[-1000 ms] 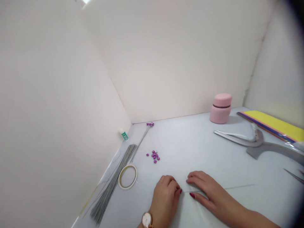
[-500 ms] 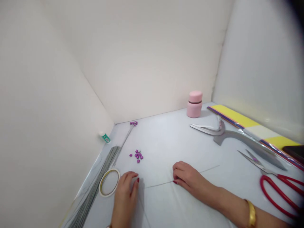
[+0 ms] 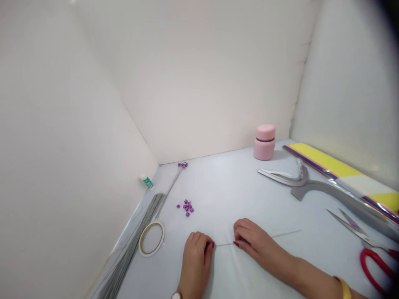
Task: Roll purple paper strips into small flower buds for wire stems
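Observation:
A thin grey wire runs between my two hands just over the white tabletop. My left hand pinches its left end between thumb and fingers. Farther along, my right hand grips the same wire with thumb and forefinger, and the rest of it sticks out to the right beyond the wrist. Small purple flower-like pieces lie in a loose cluster beyond my left hand. Left of that hand rests a roll of white tape, beside a bundle of grey wires.
Purple-tipped stems and a green-and-white tube lie at the back left. A pink jar stands near the back wall. To the right are grey-handled shears, red-handled scissors and yellow packets.
My left hand has moved right and closed on the wire's left end. My right hand still holds the wire. The whole view has shifted slightly.

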A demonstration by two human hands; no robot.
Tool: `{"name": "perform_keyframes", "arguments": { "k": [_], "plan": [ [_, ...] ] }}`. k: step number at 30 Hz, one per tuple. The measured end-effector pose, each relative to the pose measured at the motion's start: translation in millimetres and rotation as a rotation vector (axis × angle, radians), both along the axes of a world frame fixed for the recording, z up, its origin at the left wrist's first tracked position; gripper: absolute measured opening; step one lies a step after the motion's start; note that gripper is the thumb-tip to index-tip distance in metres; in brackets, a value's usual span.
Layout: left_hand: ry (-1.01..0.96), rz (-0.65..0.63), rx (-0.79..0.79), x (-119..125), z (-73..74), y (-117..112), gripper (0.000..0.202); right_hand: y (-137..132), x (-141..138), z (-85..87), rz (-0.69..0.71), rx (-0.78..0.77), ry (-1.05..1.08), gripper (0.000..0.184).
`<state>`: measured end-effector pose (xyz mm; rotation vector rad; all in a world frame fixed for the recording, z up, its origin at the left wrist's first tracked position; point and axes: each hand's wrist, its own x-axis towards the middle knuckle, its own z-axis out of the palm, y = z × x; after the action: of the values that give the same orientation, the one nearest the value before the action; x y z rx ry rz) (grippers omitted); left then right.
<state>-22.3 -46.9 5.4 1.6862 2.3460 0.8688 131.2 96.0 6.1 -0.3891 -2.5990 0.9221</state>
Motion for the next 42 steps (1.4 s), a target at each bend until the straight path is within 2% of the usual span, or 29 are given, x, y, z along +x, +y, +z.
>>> {"name": "perform_keyframes", "arguments": {
  "k": [5, 9, 14, 16, 19, 22, 26, 30, 34, 37, 39, 42],
  "plan": [
    [0.011, 0.05, 0.027, 4.4, 1.7, 0.8, 0.017, 2.3, 2.8, 2.8, 0.018, -0.134, 0.028, 0.019],
    [0.026, 0.133, 0.075, 3.8, 3.1, -9.0, 0.018, 4.1, 1.9, 1.1, -0.007, -0.188, 0.032, 0.021],
    [0.064, 0.377, 0.161, -28.9, 8.4, -28.6, 0.02, 1.9, 2.0, 3.0, -0.03, -0.18, 0.034, 0.021],
    [0.08, 0.414, 0.162, -47.4, 11.6, -29.8, 0.022, 0.7, 1.9, 3.2, -0.039, -0.167, 0.042, 0.021],
    [0.094, 0.351, 0.13, -67.1, 15.9, -20.9, 0.016, -0.3, 0.7, 2.6, -0.063, -0.147, 0.054, 0.02],
    [0.087, 0.275, 0.092, -73.2, 17.4, -5.2, 0.013, -0.6, -1.1, 2.7, -0.088, -0.138, 0.057, 0.02],
    [0.059, 0.216, 0.078, -72.9, 11.6, 11.8, 0.016, -0.5, -2.9, 3.6, -0.103, -0.146, 0.051, 0.02],
    [0.012, 0.205, 0.078, -75.2, 3.7, 17.7, 0.013, 1.1, -3.7, 2.0, -0.115, -0.177, 0.04, 0.022],
    [-0.061, 0.25, 0.116, -67.0, 5.3, 17.3, 0.012, 2.0, -6.8, 2.2, -0.151, -0.223, 0.035, 0.023],
    [-0.136, 0.21, 0.172, -43.4, 10.9, 18.6, 0.017, -1.1, -14.5, 8.0, -0.228, -0.508, 0.108, 0.023],
    [-0.154, 0.153, 0.216, -23.7, 12.8, 21.0, 0.014, -4.1, -21.9, 13.5, -0.205, -0.721, 0.16, 0.024],
    [-0.146, 0.058, 0.282, -0.7, 9.2, 25.4, 0.014, -8.0, -31.1, 17.8, -0.151, -0.819, 0.18, 0.028]
  ]
}}
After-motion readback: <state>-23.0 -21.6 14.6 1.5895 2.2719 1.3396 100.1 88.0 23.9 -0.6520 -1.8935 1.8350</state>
